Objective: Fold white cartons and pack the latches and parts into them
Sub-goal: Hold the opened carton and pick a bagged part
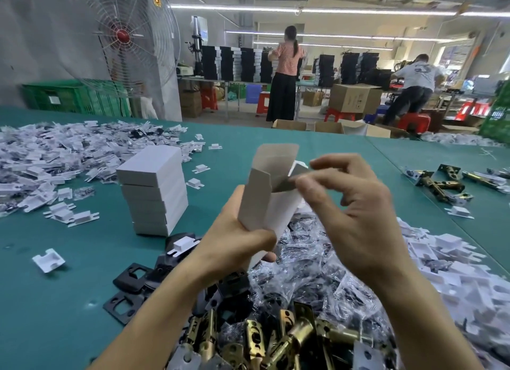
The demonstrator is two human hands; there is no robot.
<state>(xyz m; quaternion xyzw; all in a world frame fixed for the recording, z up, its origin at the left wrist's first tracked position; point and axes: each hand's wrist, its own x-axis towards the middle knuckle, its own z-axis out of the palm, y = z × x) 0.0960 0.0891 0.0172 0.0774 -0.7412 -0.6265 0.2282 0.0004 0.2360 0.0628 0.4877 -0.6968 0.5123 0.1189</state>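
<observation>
Green cloth covers the table [82,259] on a workshop floor. Above its near middle the carton [265,206] is held upright and a little tilted, with its top open, the long lid flap standing up and a short side flap jutting to the left.

The left hand [237,242] grips the carton's lower half. Its thumb lies across the near face and its fingers are curled round underneath, with one fingertip showing below the bottom edge. The forearm comes up from the lower left.

The right hand [356,217] works at the carton's top right corner. Thumb and forefinger [331,161] are drawn close together and pinch the small grey flap there. The other fingers hang loosely curled below, clear of the card. The wrist is bent toward the carton, and the forearm rises from the lower right.

Under both hands lies a heap of clear bags [317,262] holding dark parts. Nearer the camera, brass latches [289,333] lie jumbled. Black plates [129,278] sit just left of that heap.

A stack [154,190] of closed white cartons stands to the left of the held one, well apart from it. Behind the stack, white inserts [41,154] are spread in a wide pile. More latches [441,182] lie at the right edge.

Beyond the table a fan [124,35] stands by the wall, and two people [284,74] work at far benches with their backs turned
</observation>
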